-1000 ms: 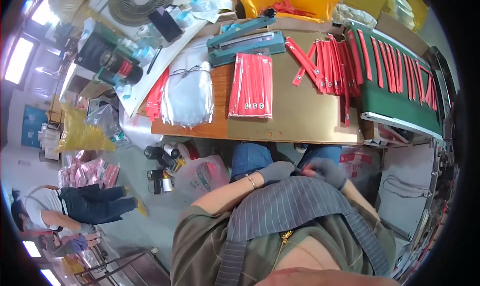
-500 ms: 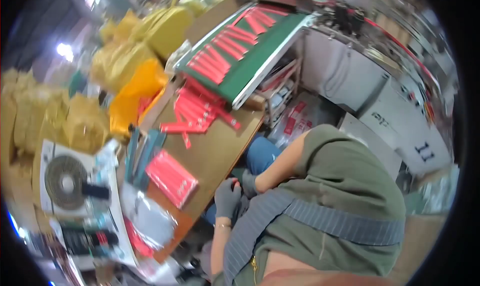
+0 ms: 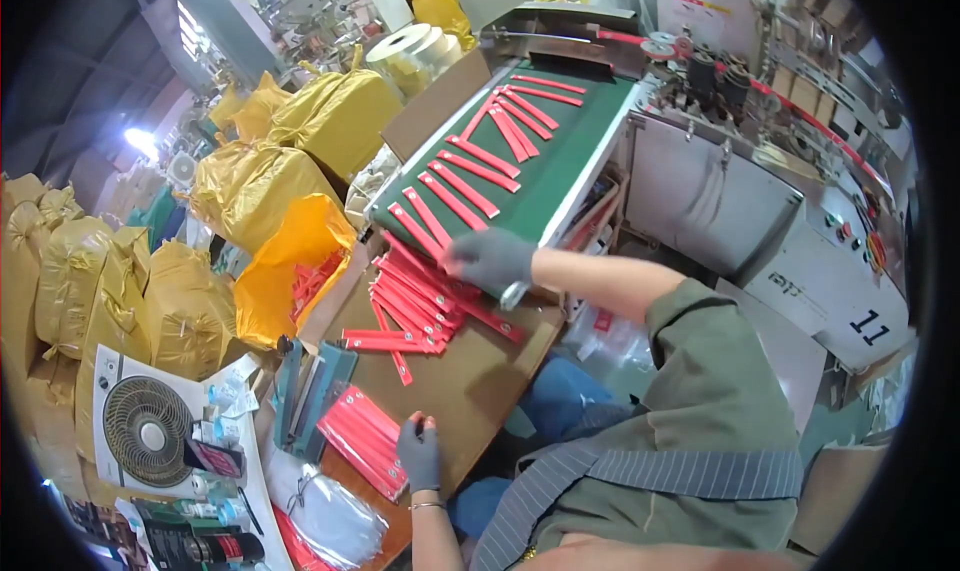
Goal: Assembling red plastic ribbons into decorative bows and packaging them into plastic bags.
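My right hand (image 3: pixel 495 258), in a grey glove with bare fingertips, reaches over a loose pile of narrow red packets (image 3: pixel 415 301) at the near end of a green conveyor belt (image 3: pixel 540 186). Its fingers look stretched out, slightly blurred, and touch or hover just above the packets. Lower down, my left hand (image 3: pixel 418 451), gloved the same way, is beside a clear-wrapped bundle of red packets (image 3: pixel 365 441). Its fingers are loosely bent and apart, with nothing seen in them. More red packets (image 3: pixel 460 196) lie spaced out along the belt.
A blue-grey metal device (image 3: pixel 310 401) stands left of the bundle, and clear plastic bags (image 3: pixel 330 511) lie below it. An orange bag (image 3: pixel 290 271) with red pieces, a fan (image 3: pixel 148 431) and yellow sacks (image 3: pixel 265 191) line the left. White machine cabinets (image 3: pixel 710 196) stand right.
My hands were together at my lap. The right has gone up and forward to the packet pile, and the left has moved to the bundle. My view has shifted and the body straightened.
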Motion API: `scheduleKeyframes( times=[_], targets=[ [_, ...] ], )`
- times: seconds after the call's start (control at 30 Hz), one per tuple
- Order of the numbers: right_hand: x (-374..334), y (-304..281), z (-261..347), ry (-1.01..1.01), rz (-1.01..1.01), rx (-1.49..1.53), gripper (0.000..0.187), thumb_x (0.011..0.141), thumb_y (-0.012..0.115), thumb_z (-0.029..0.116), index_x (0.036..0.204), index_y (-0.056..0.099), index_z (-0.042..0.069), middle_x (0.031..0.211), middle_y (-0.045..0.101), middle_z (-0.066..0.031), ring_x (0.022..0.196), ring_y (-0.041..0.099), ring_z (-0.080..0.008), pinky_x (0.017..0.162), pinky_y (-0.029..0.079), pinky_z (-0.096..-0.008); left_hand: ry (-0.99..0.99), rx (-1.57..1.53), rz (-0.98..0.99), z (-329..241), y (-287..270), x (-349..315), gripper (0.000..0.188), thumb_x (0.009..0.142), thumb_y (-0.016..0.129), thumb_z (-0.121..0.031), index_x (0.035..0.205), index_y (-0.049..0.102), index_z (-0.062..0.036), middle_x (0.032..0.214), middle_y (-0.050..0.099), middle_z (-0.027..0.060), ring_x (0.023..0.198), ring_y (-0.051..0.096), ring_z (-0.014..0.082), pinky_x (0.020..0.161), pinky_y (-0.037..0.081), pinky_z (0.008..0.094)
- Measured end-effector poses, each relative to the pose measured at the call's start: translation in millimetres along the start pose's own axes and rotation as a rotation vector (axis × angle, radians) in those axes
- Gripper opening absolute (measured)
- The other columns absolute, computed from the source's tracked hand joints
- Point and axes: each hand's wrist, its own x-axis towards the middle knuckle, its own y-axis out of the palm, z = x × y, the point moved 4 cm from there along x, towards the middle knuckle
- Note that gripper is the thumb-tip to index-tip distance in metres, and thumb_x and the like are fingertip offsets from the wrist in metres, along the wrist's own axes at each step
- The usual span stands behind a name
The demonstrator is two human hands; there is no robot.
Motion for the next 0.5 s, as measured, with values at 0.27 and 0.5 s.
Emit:
scheduleKeyframes(
  times=[0.27, 0.5],
  targets=[
    [179, -75, -188, 0.044, -0.234, -0.97, 0.021, 0.078, 0.055, 0.013, 0.097, 0.06, 0.007, 0.086, 0.064, -0.013, 0.084, 0.062, -0.0304, 0.068, 0.051, -0.0392, -0.036, 0.314, -0.246, 51, 39, 128, 0.059, 0.087, 0.059, -0.033, 0.128, 0.043, 0.0059, 0.129, 0.046, 0.0261, 0.121, 0.042, 0.0389, 0.103, 0.032, 0.0424],
    [222, -56, -237, -0.221, 0.088, -1.112, 0.012, 0.076, 0.056, 0.015, 0.083, 0.066, 0.013, 0.089, 0.065, -0.0048, 0.091, 0.061, -0.0246, 0.074, 0.051, -0.0374, 0.191, 0.382, -0.236, 59, 78, 138, 0.058, 0.082, 0.063, -0.029, 0.127, 0.047, 0.004, 0.127, 0.049, 0.0251, 0.121, 0.043, 0.0389, 0.104, 0.032, 0.0447]
  ],
)
